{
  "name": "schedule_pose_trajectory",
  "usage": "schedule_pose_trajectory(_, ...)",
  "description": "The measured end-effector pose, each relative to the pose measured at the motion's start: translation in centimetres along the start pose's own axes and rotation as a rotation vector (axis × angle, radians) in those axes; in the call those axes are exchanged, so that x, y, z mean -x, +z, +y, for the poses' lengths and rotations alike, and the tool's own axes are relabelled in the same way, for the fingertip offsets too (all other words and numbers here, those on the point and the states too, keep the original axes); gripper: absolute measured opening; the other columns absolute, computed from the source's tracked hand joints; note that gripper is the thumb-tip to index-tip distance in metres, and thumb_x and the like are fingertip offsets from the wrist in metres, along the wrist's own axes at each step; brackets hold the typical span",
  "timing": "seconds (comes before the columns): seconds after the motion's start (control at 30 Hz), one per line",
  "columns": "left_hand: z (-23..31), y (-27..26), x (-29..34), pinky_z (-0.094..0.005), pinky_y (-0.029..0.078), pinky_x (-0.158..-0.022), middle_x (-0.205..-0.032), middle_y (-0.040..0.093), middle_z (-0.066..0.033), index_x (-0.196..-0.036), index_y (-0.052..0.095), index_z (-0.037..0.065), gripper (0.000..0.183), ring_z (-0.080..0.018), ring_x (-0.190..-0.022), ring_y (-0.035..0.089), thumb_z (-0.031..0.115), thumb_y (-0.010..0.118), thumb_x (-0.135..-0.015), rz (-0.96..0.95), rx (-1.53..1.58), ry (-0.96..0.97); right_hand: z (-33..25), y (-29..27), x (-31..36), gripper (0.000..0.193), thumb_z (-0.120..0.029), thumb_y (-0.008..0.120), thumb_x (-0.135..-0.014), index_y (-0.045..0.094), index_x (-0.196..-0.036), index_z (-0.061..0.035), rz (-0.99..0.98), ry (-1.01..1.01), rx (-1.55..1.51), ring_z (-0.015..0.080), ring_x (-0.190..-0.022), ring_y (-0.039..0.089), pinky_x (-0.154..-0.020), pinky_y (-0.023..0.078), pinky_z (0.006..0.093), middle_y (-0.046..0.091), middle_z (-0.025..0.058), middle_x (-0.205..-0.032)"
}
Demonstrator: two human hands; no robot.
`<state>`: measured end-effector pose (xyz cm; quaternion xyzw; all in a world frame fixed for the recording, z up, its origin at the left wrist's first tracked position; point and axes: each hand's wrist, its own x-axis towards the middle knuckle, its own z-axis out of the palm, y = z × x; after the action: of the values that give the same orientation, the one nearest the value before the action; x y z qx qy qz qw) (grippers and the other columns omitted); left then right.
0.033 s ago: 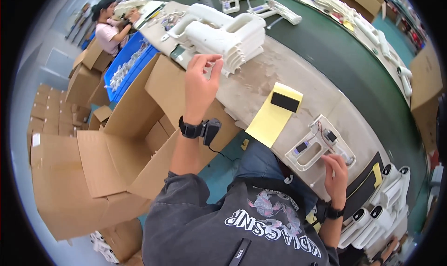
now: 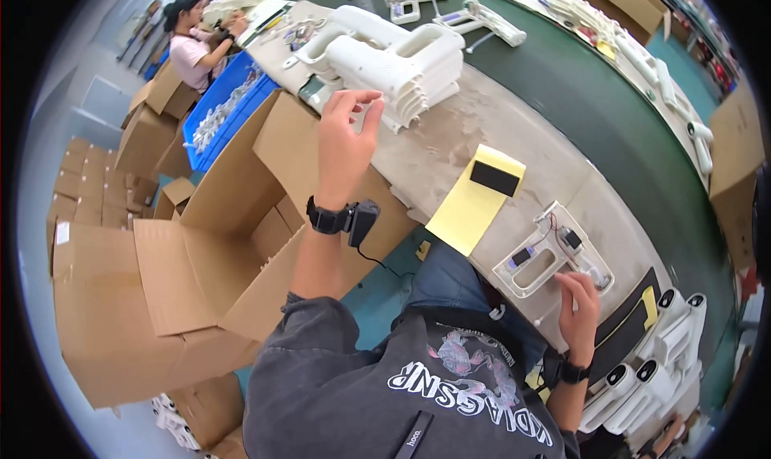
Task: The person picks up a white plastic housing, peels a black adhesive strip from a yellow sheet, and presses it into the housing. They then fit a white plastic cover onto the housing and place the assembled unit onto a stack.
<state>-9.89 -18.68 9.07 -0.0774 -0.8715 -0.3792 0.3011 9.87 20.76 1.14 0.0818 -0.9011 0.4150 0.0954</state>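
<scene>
My left hand (image 2: 347, 142) is raised in front of a stack of white plastic shells (image 2: 393, 69). Its fingers are bent, with a gap between thumb and fingertips and nothing visible in them. At the near edge of the bench, my right hand (image 2: 579, 306) is beside a white handle-shaped housing half (image 2: 526, 286). Its thumb and fingers are apart, the fingertips close to the housing's rim; whether they touch it cannot be made out. Inside the housing lie thin wires and small dark and purple-tinted parts. Between my hands is a yellow backing sheet (image 2: 464, 218) bearing a black rectangular pad (image 2: 494, 179).
A large open cardboard box (image 2: 193, 274) stands left of the bench. Beyond it are a blue bin (image 2: 229, 114) of small parts and a seated person (image 2: 191, 45). A green conveyor (image 2: 562, 89) carries white housings. White tubular parts (image 2: 642, 371) lie at the right.
</scene>
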Motion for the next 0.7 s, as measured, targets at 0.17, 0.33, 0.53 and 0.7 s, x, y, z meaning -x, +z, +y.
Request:
schedule_pose_trajectory(0.17,-7.4,-4.9,0.5,-0.0372,0.051,-0.084,-0.102,0.066,-0.0116,-0.105,0.072,0.003,0.021,-0.0262,-0.093,0.063,0.020,0.073,-0.091,0.002,-0.105,-0.151,-1.9,1.0,0.2,0.021,0.010,0.062,-0.090,0.071,-0.106,0.0014,0.020,-0.020,-0.022,0.0281,-0.088,0.064,-0.080,0.050,0.0335,0.066,0.0140,-0.094)
schedule_pose_trajectory(0.33,-20.8,-13.6,5.3,-0.0410,0.055,-0.088,-0.102,0.073,-0.0195,-0.108,0.073,0.000,0.031,-0.0343,-0.099,0.070,0.024,0.073,-0.088,-0.147,-0.510,-0.621,-1.5,1.6,1.1,0.017,0.009,0.060,-0.093,0.070,-0.105,0.0034,0.055,0.072,-0.038,0.0240,-0.087,0.064,-0.081,0.050,0.0318,0.066,0.0129,-0.093)
schedule_pose_trajectory(0.53,-33.7,-23.3,13.0,-0.0359,0.056,-0.079,-0.090,0.075,-0.0100,-0.103,0.076,0.000,0.034,-0.0225,-0.086,0.071,0.032,0.074,-0.089,-0.518,-0.386,-1.085,-1.6,3.5,-0.3,0.014,0.005,0.058,-0.096,0.068,-0.105,0.0040,-0.158,0.012,-0.041,0.0194,-0.086,0.062,-0.077,0.049,0.0293,0.065,0.0111,-0.093)
schedule_pose_trajectory(0.7,-36.7,-20.6,16.1,-0.0305,0.053,-0.060,-0.079,0.065,-0.0048,-0.102,0.067,-0.002,0.054,-0.0144,-0.066,0.060,0.051,0.066,-0.096,-0.288,0.044,-1.135,-3.4,2.9,-3.4,0.015,0.006,0.057,-0.096,0.068,-0.105,0.0030,-0.268,0.019,0.007,0.0182,-0.084,0.063,-0.077,0.049,0.0282,0.066,0.0100,-0.089)
